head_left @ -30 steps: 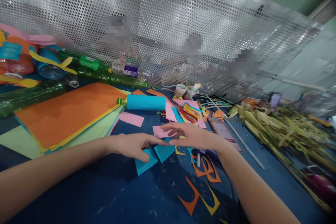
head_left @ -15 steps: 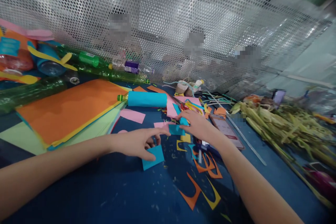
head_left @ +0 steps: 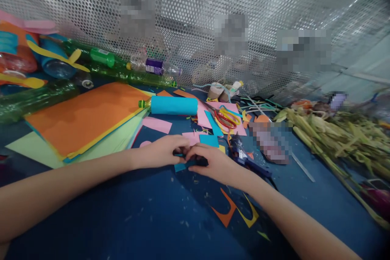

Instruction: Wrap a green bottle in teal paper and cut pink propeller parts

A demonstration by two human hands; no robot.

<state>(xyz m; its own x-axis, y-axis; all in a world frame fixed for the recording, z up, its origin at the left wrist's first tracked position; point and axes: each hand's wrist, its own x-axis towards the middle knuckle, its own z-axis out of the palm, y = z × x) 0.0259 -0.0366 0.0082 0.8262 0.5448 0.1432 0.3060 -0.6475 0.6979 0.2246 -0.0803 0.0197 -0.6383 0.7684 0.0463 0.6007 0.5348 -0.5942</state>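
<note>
A small piece of blue paper [head_left: 180, 167] is at the meeting point of both hands, low over the blue table. My left hand [head_left: 166, 150] has its fingers closed on the paper's upper side. From the right, my right hand [head_left: 215, 164] pinches the same piece with thumb and fingers. The fingers cover much of it. Just beyond them lies another blue paper piece [head_left: 209, 141], with a pink scrap [head_left: 190, 136] beside it. A bottle wrapped in blue paper [head_left: 174, 105] lies on its side farther back.
Stacked colored sheets [head_left: 85, 118] lie at left, near green plastic bottles [head_left: 100, 59]. Red-and-yellow-handled scissors [head_left: 227, 118], a glue gun [head_left: 243, 156] and a blurred phone [head_left: 269, 142] are at right. Cut scraps [head_left: 227, 213] lie in front. Dry husks [head_left: 335, 138] cover the far right.
My right hand has come nearer, from the farther blue piece to my left hand. Both hands now meet at the nearer blue piece. The view has shifted slightly.
</note>
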